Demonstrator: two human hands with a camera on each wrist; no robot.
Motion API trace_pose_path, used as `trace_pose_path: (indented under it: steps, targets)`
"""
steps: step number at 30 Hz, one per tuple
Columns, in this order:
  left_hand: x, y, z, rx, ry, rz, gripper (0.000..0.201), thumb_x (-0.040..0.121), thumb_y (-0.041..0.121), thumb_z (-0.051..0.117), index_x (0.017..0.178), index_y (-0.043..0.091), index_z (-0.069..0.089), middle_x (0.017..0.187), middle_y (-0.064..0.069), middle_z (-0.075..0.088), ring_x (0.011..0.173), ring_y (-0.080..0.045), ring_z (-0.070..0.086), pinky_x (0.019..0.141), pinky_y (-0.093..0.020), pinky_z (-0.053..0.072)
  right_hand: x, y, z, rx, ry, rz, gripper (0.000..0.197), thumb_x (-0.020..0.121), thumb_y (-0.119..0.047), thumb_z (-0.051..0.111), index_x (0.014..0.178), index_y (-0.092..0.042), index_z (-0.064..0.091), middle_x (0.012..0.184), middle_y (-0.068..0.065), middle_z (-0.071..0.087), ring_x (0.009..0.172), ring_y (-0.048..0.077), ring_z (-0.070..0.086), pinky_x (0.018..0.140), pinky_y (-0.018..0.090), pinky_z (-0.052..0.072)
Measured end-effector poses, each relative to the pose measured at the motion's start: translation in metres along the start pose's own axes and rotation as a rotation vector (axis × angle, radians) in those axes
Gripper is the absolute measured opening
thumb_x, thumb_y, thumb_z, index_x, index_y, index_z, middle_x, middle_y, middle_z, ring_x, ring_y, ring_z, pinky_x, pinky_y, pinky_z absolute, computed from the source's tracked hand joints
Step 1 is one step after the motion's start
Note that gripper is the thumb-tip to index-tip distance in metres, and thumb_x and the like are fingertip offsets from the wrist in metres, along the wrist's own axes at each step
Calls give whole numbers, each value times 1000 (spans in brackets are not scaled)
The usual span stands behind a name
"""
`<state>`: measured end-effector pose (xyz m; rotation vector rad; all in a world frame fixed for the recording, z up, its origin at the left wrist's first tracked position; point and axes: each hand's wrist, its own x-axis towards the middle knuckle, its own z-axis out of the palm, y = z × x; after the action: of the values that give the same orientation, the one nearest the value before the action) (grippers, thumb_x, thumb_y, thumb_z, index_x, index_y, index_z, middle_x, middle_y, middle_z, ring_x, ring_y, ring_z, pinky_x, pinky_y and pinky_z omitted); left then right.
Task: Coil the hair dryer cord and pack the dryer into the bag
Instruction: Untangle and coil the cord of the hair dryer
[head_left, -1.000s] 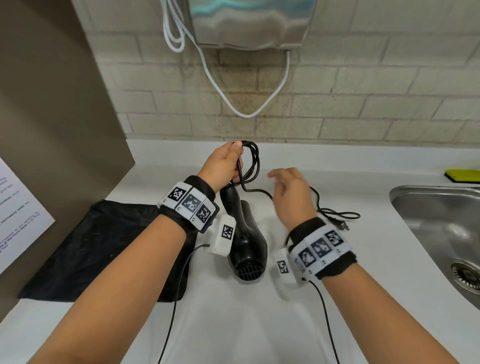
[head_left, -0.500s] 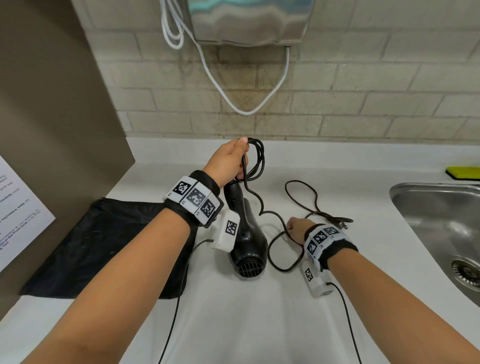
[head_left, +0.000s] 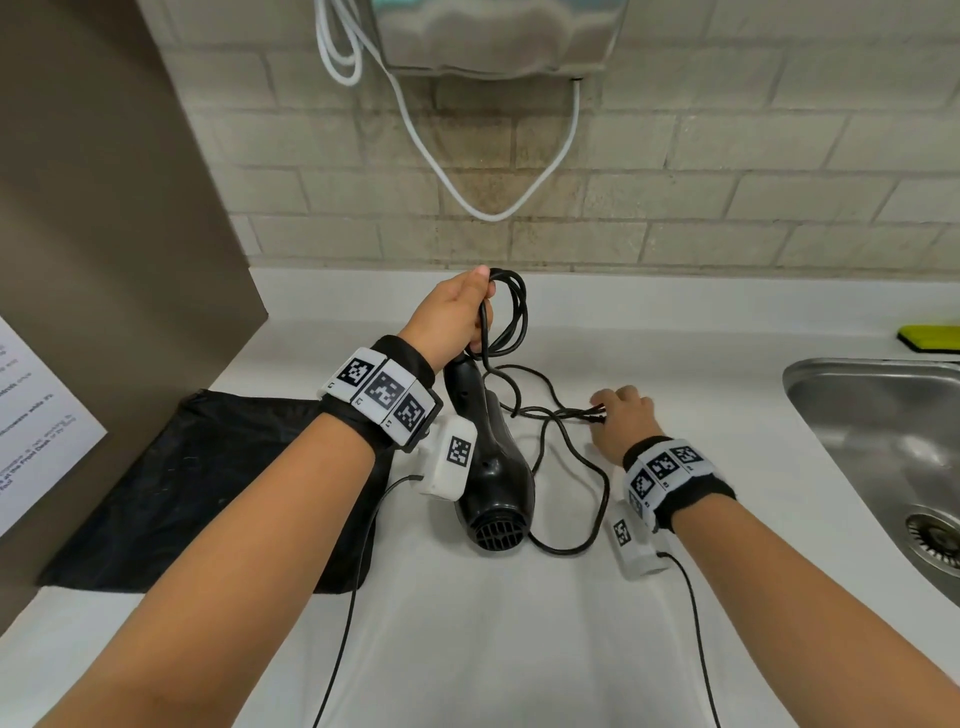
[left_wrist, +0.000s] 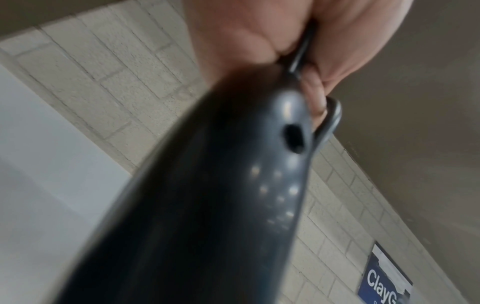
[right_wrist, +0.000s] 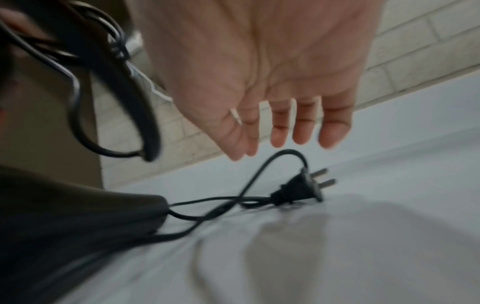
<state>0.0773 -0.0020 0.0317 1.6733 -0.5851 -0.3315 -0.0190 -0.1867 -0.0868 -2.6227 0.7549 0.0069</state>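
Observation:
The black hair dryer (head_left: 496, 483) stands nozzle-down on the white counter (head_left: 519, 623). My left hand (head_left: 454, 317) grips the top of its handle together with several coiled loops of the black cord (head_left: 511, 312). In the left wrist view the fingers (left_wrist: 319, 67) curl round the cord (left_wrist: 330, 119) beside the handle (left_wrist: 207, 205). The rest of the cord trails loose over the counter to the plug (right_wrist: 301, 189). My right hand (head_left: 621, 421) hovers just above the plug, fingers (right_wrist: 306, 127) straight and holding nothing. The black bag (head_left: 208, 483) lies flat at the left.
A steel sink (head_left: 883, 431) is set into the counter at the right, with a yellow sponge (head_left: 930, 338) behind it. A wall-mounted dryer (head_left: 493, 36) with a hanging white cable (head_left: 467, 197) is overhead. A brown partition (head_left: 104, 208) bounds the left side.
My right hand dropped from beside the coil to the counter, then moved away and to the right over the plug. The loose cord shifted on the counter. The left hand stayed put.

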Motion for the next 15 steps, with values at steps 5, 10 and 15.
trace_pose_path:
  steps: [5,10,15]
  targets:
    - [1,4,5,-23,-23,-17,36,102,33,28,75,17,46,42,12,35,41,-8,30,44,-17,33,14,17,9,-133,-88,37,52,89,-5,44,138,-15,29,148,9,21,133,29,29,106,46,35]
    - [2,5,8,-30,-55,-23,37,102,32,26,75,17,45,39,12,35,37,-5,29,42,-18,32,20,10,10,-190,-183,94,48,88,-20,55,132,-11,38,133,13,37,112,32,51,98,43,43]
    - [2,5,8,-46,-68,-33,38,102,34,25,76,17,46,40,12,35,36,-4,29,43,-19,31,20,3,12,-361,-209,117,33,87,-21,51,118,-13,53,124,10,39,110,27,50,96,37,45]
